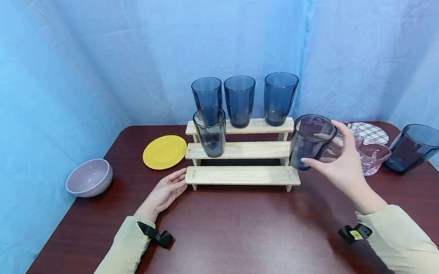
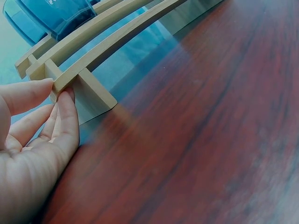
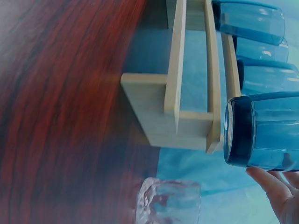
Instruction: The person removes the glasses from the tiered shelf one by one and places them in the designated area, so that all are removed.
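A three-step wooden rack (image 1: 240,175) stands at the middle of the table. My left hand (image 1: 168,191) pinches the left end of its lowest step, thumb above and fingers beneath in the left wrist view. My right hand (image 1: 339,162) grips a blue glass tumbler (image 1: 309,143) between thumb and fingers, near the right end of the middle step. In the right wrist view this tumbler (image 3: 266,133) is raised off the table, its base level with the upper steps. One tumbler (image 1: 213,138) stands on the left of the middle step. Three more tumblers (image 1: 239,101) line the top step.
Right of the rack are clear and pink glass cups (image 1: 375,154), a checked white round piece (image 1: 370,132) and another blue tumbler (image 1: 411,151). On the left lie a yellow plate (image 1: 165,152) and stacked lilac bowls (image 1: 89,178). Blue curtains (image 1: 172,49) hang behind the table.
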Demonstrator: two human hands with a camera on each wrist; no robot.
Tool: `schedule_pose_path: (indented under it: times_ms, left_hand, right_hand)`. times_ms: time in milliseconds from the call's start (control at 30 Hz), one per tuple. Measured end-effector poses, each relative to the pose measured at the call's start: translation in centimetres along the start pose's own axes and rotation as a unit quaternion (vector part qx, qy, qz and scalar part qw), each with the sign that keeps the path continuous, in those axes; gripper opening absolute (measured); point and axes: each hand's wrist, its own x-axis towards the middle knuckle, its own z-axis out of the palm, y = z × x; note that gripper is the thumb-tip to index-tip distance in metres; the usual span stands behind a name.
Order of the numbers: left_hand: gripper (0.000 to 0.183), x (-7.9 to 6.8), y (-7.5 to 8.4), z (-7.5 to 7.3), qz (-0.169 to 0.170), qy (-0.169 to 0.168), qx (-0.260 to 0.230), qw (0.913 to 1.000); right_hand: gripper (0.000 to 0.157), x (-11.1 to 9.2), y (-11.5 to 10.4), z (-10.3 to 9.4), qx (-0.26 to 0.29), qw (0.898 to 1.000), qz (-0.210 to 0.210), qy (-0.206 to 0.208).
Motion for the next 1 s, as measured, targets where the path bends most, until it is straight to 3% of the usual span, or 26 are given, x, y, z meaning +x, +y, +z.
schedule_pose_path:
  times_ms: [300, 700, 1000]
  left_hand:
    - [0.059, 0.1, -0.2, -0.2, 0.000, -0.001, 0.000, 1.0000]
    - [0.059, -0.1, -0.1, -0.2, 0.002, -0.009, -0.006, 0.9999]
    - [0.059, 0.0, 0.0, -0.2, 0.001, -0.009, 0.000, 1.0000]
  right_hand:
    - [0.104, -0.1, 1.5, -1.7, -0.023, 0.999, 0.025, 0.013]
    - [0.100, -0.5, 3.1, -3.3, -0.082, 0.986, 0.146, 0.004]
    - [0.100, -0.4, 4.7, -3.8, -0.072, 0.985, 0.157, -0.002]
